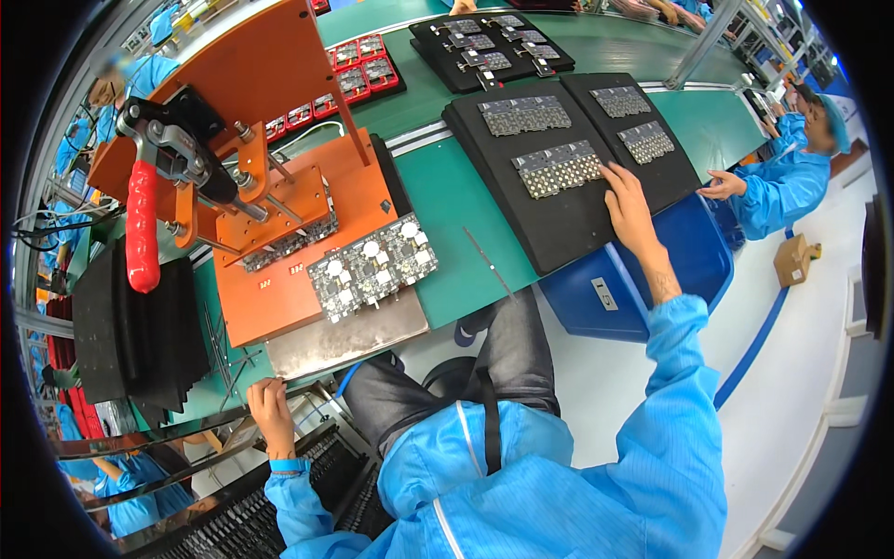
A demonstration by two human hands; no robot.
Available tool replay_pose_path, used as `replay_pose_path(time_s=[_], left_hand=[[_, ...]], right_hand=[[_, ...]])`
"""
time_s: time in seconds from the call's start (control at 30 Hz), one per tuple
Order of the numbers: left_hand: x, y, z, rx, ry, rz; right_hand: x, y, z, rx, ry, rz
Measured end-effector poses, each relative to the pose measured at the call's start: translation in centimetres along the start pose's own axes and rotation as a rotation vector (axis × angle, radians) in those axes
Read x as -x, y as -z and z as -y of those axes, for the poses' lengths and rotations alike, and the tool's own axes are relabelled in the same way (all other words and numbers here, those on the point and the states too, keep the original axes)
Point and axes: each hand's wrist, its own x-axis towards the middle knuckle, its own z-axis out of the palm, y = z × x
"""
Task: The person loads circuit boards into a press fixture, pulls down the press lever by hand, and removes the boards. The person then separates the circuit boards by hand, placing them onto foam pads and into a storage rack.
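Observation:
My right hand (629, 210) reaches over a black foam tray (568, 228), fingers stretched and apart. Its fingertips are at the right edge of a circuit board panel (559, 170) with rows of pale round spots. Behind that panel lies a similar board panel (524, 115). My left hand (271, 415) is at the table's front edge, beside the corner of a bare metal plate (349, 340); its fingers are curled in, and what they hold, if anything, is hidden. A larger populated circuit board (372, 265) rests on the orange base of a clamp fixture (256, 312), apart from both hands.
The fixture's red-handled toggle clamp (142, 224) stands upright at left. Black foam sheets (140, 326) are stacked beyond it. A thin strip (489, 263) lies on the green table. Under the foam tray is a blue bin (596, 298). A co-worker (787, 191) reaches in at right.

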Motion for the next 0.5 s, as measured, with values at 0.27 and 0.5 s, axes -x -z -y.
replay_pose_path(time_s=[0.27, 0.5], left_hand=[[-1.6, 2.5, -9.8, 0.368, 0.207, 0.069], [-4.4, -7.5, -24.9, 1.351, 0.406, 0.433]], right_hand=[[8.6, -1.0, 1.8, -0.316, -0.703, -0.211], [5.0, -1.4, 1.1, -0.47, -0.901, -0.109]])
